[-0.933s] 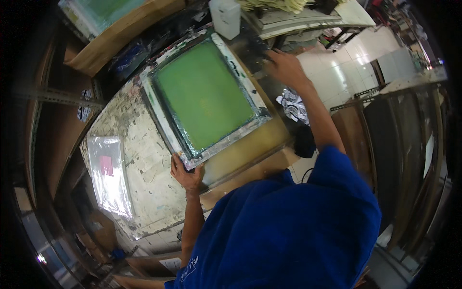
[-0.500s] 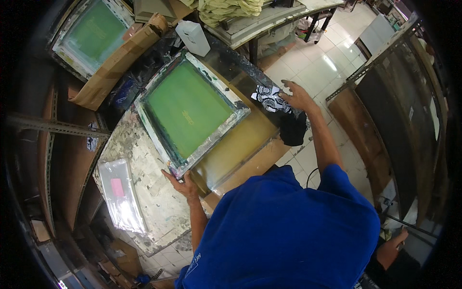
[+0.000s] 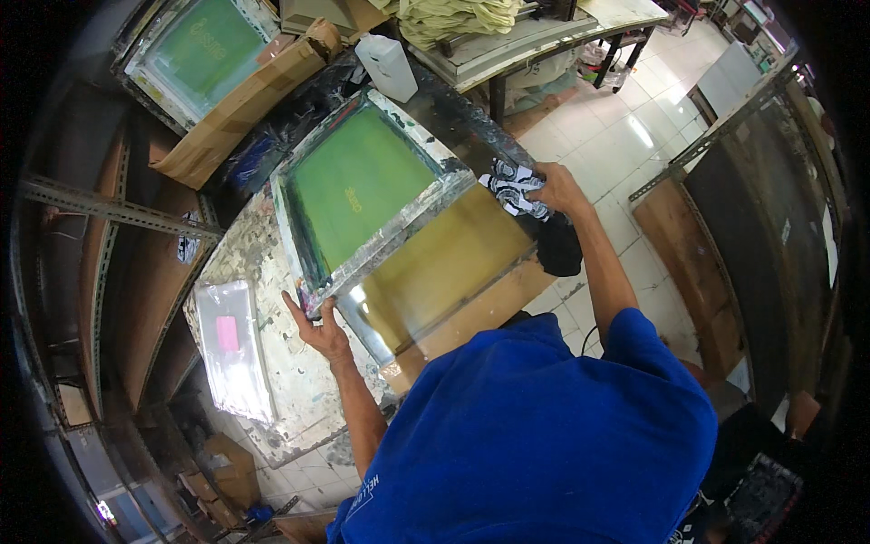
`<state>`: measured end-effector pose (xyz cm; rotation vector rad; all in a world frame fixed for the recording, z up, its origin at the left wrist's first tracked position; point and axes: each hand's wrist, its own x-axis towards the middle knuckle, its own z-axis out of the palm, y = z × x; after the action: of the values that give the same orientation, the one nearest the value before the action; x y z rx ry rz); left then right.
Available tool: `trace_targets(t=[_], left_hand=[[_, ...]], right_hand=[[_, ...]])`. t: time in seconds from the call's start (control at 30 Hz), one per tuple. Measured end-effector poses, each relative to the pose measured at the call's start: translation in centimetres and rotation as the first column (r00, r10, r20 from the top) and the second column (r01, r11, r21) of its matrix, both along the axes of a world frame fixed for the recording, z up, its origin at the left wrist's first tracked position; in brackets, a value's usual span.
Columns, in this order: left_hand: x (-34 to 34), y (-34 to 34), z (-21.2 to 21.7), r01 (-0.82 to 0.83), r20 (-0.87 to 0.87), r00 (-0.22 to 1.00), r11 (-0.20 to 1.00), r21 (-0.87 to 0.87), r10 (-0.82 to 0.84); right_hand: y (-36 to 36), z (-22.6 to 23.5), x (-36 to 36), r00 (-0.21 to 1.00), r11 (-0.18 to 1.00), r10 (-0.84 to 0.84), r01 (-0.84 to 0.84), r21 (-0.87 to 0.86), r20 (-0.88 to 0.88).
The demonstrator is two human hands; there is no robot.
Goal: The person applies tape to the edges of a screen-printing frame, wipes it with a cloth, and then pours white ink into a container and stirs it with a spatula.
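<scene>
A screen printing frame [image 3: 367, 186] with green mesh and a paint-smeared border tilts up over a yellowish board [image 3: 444, 267]. My left hand [image 3: 322, 334] grips its near left corner, with the fingers partly spread around the edge. At the table's right edge, my right hand [image 3: 560, 189] closes on a black-and-white patterned cloth [image 3: 514, 189]. Its fingertips are partly hidden by the folds. Black cloth [image 3: 558, 247] hangs over the edge just below that hand.
A clear plastic packet [image 3: 237, 349] with a pink label lies on the stained table [image 3: 304, 385]. A white bottle [image 3: 386, 68], a cardboard strip [image 3: 249, 104] and another green screen [image 3: 201, 54] are at the back. Metal shelving [image 3: 118, 208] stands left; another person is at lower right.
The frame's near edge has risen and moved back with my left hand, uncovering more of the yellowish board. My right hand's fingers have closed on the patterned cloth.
</scene>
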<state>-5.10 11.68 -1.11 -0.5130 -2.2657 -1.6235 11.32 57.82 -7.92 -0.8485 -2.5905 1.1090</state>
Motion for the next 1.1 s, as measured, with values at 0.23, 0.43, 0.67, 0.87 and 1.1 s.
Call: trace_targets(t=[0.23, 0.43, 0.67, 0.87, 1.1], left_hand=[[-0.1, 0.0, 0.9, -0.001, -0.029, 1.000, 1.000, 0.018, 0.001], [0.1, 0.0, 1.1, -0.021, -0.036, 0.999, 1.000, -0.014, 0.020], [-0.5, -0.5, -0.3, -0.014, -0.030, 0.999, 1.000, 0.000, 0.014], [-0.2, -0.3, -0.1, 0.017, 0.043, 0.999, 0.998, 0.057, -0.019], [-0.2, -0.2, 0.0, -0.007, 0.006, 1.000, 1.000, -0.008, 0.007]], right_hand=[[-0.6, -3.0, 1.3, 0.933, 0.740, -0.182, -0.077, -0.669, -0.309], [-0.6, -2.2, 0.7, 0.971, 0.807, -0.122, -0.024, -0.590, -0.206], [-0.2, -1.3, -0.8, 0.971, 0.882, -0.108, -0.004, -0.471, -0.211], [0.9, -2.1, -2.0, 0.997, 0.986, -0.072, 0.073, -0.151, 0.013], [3.0, -2.3, -3.9, 0.972, 0.961, 0.219, -0.199, -0.194, 0.088]])
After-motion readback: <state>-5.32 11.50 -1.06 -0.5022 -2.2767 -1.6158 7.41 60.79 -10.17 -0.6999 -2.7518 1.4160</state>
